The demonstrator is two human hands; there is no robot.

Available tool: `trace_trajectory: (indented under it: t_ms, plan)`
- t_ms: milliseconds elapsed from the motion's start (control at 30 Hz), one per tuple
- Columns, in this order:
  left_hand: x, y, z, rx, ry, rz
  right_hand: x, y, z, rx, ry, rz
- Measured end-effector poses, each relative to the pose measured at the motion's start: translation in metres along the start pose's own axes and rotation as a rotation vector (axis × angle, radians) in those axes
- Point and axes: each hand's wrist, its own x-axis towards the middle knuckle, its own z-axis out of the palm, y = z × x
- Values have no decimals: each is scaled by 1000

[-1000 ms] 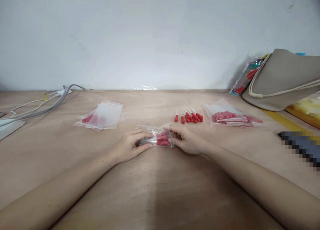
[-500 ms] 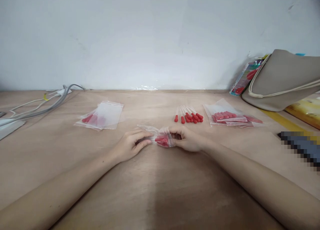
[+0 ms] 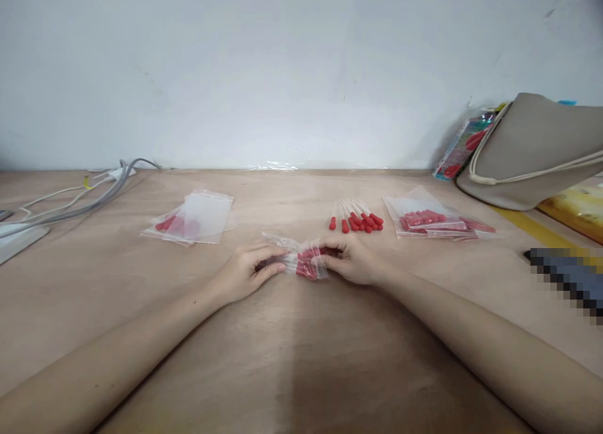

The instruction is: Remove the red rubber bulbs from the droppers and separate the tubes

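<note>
Between my hands, just above the table, is a clear plastic bag (image 3: 316, 248) with several red-bulbed droppers (image 3: 306, 270) in it. My left hand (image 3: 254, 268) pinches the bag's left end and the droppers' clear stems. My right hand (image 3: 351, 260) closes on the bag's right end, its thumb over the red bulbs. Beyond the right hand lies a loose row of droppers (image 3: 368, 222), red bulbs towards me. To its right is a pile of clear bags (image 3: 426, 218) with red bulbs inside. On the left lie flat, overlapping clear bags (image 3: 207, 217), red showing through some.
Grey and white cables (image 3: 101, 198) run along the far left. At the right stand a beige drawstring bag (image 3: 541, 151) and a colourful package (image 3: 464, 146) against the wall. A dark, pixelated object (image 3: 570, 280) rests near the table's right side.
My right thumb and fingers have shifted left over the bag, pressing on the red bulbs, which now show in two groups. My left hand stays almost still.
</note>
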Motion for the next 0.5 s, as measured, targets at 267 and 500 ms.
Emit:
trace_trajectory:
  t_ms: [267,500]
  plan:
    - [-2,-2,-2,-12,6,-123,-5,0,-47,265,153,145]
    - [-1,-5,1,-37,-1,-179,-8,-11,-99,-144,781,63]
